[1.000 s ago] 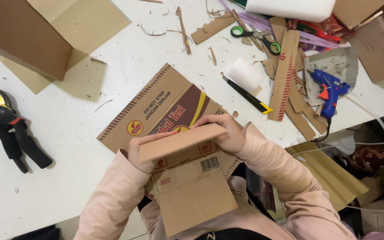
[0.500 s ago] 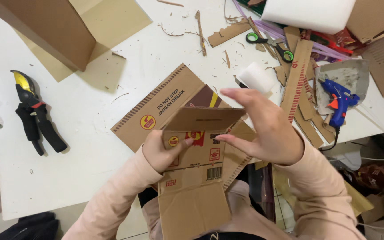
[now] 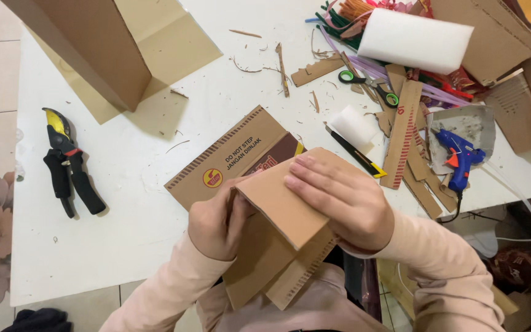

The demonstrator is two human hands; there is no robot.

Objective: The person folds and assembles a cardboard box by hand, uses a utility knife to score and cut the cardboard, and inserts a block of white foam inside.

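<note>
white counter [image 3: 130, 203], tiled floor at 9 | black-yellow pruner [image 3: 66, 163] at 9 | big cardboard box [image 3: 87, 49] at 11 | left hand [image 3: 216, 224] clamped on folded cardboard piece [image 3: 278, 206] at 6, right hand [image 3: 339, 197] flat on top, fingers together | blue glue gun [image 3: 459, 157] at 3

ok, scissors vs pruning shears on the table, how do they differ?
The scissors have green ring handles; the pruning shears have straight black grips with a yellow head. The scissors lie among cardboard strips at upper right; the shears lie alone on bare table at left. Both lie flat, untouched by either hand.
</note>
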